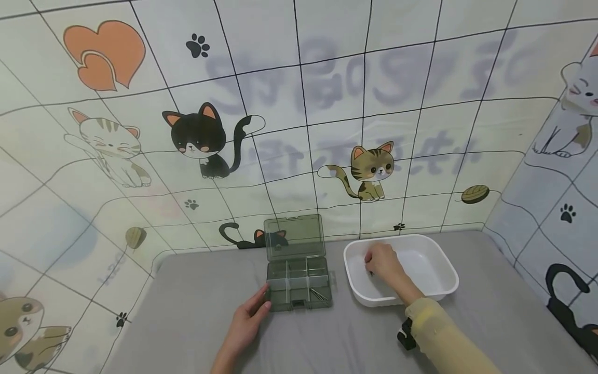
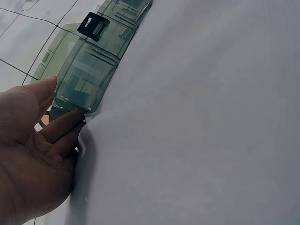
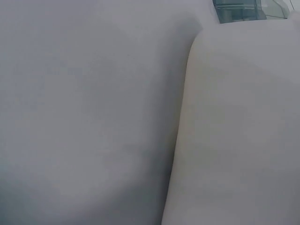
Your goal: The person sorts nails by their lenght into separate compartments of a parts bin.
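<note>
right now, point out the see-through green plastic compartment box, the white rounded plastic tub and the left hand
See-through green plastic compartment box (image 1: 297, 283), head view: pale crosswise divider
White rounded plastic tub (image 1: 424, 267), head view: bare inside floor
Left hand (image 1: 247, 318), head view: back of the hand

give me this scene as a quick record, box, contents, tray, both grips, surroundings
box: green, see-through, divided
lid: open, raised at the back
thin rods: in the box, front right
tray: white, right of the box
left grip: touches the box's left side
right grip: over the tray's left part, small dark thing below, unclear if held
table: grey
backdrop: cat print
</note>
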`<state>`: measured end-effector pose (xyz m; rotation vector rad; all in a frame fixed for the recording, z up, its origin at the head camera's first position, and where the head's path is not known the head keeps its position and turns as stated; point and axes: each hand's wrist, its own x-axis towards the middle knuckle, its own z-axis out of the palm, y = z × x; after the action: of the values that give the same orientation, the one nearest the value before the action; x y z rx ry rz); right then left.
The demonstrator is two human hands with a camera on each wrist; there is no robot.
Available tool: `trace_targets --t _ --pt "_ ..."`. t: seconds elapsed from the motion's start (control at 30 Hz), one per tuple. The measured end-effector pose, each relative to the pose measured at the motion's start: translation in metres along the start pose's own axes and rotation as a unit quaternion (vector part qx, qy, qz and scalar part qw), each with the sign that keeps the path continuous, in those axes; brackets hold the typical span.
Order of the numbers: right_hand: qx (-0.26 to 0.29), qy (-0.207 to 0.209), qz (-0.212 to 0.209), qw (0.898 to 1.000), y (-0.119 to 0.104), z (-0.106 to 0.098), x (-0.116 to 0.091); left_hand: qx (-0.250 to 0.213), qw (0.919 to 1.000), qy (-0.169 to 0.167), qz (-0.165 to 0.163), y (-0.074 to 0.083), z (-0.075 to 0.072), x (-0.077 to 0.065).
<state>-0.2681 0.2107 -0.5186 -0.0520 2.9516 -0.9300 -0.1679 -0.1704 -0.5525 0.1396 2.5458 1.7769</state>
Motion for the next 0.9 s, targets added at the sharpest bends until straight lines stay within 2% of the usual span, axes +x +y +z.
trace_targets --t 0.23,0.53,0.7,0.9 --pt "-0.007 0.002 0.014 1.0 -0.001 -0.001 0.002 -0.004 1.0 -0.002 -0.008 0.0 0.0 -0.002" --pt "0.036 -0.007 0.017 0.999 0.001 -0.005 -0.001 0.001 0.9999 -0.004 -0.01 0.001 0.001 -0.001" --pt "0.063 -0.028 0.002 0.998 0.002 -0.005 -0.004 0.001 1.0 -0.004 -0.006 0.001 0.0 0.0" --pt "0.116 -0.029 -0.013 0.993 0.002 -0.007 -0.008 0.002 1.0 -0.003 -0.006 0.0 -0.001 0.001"
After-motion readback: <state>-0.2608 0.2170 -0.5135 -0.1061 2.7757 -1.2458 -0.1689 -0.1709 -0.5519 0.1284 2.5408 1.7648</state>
